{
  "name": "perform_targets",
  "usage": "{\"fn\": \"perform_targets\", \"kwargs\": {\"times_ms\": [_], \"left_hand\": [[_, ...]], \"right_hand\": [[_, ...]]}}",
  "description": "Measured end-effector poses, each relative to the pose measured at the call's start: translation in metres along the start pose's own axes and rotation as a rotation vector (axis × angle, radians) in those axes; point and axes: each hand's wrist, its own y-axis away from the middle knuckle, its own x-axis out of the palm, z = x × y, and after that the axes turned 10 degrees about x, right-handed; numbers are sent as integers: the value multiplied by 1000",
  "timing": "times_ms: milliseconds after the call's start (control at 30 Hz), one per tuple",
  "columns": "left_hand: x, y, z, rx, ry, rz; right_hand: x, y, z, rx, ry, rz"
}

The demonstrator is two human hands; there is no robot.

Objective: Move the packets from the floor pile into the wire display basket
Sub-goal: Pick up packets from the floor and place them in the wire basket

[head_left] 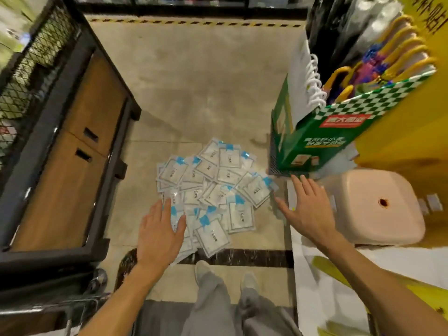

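A pile of several flat white packets [213, 187] with blue corner tabs lies on the beige floor in the middle of the view. My left hand [161, 232] hovers over the pile's near left edge, fingers straight and spread, holding nothing. My right hand [306, 209] is spread open just right of the pile, also with nothing in it. The black wire display basket [31, 69] stands at the far left on a dark-framed wooden stand [80, 146].
A green checkered carton [322, 139] holding umbrellas and white bags stands right of the pile. A pink plastic stool [378, 207] sits beside my right hand. White and yellow sheeting [339, 275] covers the floor at the lower right. My feet are below the pile.
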Motion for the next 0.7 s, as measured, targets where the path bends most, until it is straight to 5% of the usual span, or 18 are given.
{"fn": "perform_targets", "kwargs": {"times_ms": [333, 700], "left_hand": [[171, -73, 77, -25, -84, 228], [484, -177, 148, -151, -85, 237]], "right_hand": [[185, -66, 7, 97, 39, 137], [506, -191, -9, 45, 31, 212]]}}
